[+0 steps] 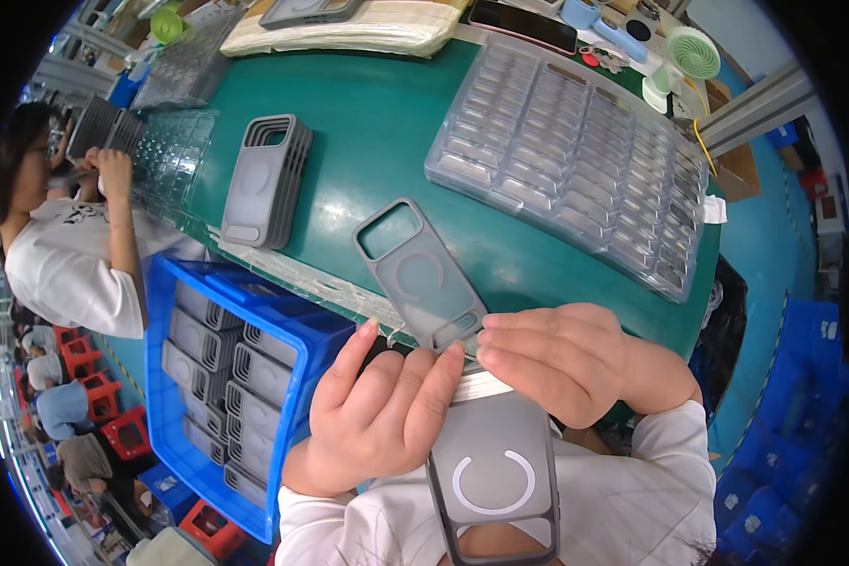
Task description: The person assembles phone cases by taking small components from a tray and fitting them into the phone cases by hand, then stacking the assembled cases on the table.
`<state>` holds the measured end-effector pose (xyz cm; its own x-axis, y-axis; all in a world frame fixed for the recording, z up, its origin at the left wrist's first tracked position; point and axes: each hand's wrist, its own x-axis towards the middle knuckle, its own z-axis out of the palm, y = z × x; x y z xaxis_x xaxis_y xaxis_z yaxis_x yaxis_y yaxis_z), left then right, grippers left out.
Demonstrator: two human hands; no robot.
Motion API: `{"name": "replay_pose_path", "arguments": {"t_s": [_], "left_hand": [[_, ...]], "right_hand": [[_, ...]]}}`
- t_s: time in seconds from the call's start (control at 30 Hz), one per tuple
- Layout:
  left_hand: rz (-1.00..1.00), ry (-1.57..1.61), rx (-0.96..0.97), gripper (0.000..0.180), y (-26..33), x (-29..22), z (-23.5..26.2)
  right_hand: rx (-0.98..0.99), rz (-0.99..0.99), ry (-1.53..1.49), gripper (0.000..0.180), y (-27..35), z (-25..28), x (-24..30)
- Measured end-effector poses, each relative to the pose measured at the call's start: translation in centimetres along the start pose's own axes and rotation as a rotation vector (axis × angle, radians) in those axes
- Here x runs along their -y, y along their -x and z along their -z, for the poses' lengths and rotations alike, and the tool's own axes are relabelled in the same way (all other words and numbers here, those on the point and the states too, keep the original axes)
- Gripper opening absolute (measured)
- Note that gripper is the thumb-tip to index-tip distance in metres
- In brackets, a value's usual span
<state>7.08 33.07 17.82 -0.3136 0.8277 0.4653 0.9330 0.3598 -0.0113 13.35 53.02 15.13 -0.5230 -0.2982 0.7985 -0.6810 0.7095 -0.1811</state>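
A grey phone case [423,269] with a translucent back, a faint ring and a wide camera opening lies tilted at the table's near edge. My left hand [377,406] is at its lower end, fingers curled with the little finger raised, the index fingertip against the edge. At the lower right corner, my right hand [561,363] has its fingers pressed together, their tips touching the case. Both thumbs are hidden. Below my hands, another grey phone case [500,439] with a white broken ring appears in front of my shirt.
A stack of grey phone cases [264,184] stands on the green table [349,113]. To the right lies a clear compartment tray [566,141] of small pieces. A blue crate [288,443] with several cases stands left. Beyond it sits a co-worker [75,255]. A phone [524,25] lies at the back.
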Motion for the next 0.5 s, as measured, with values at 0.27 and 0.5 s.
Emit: {"name": "replay_pose_path", "arguments": {"t_s": [0.27,0.5], "left_hand": [[-0.017,-0.038,0.062,0.023,-0.05,-0.03,0.40],[-0.008,-0.033,0.043,0.022,0.02,0.06,0.25]], "right_hand": [[0.100,-0.004,0.049,0.019,0.24,0.46,0.04],[0.024,0.017,0.057,0.015,0.08,0.11,-0.13]]}}
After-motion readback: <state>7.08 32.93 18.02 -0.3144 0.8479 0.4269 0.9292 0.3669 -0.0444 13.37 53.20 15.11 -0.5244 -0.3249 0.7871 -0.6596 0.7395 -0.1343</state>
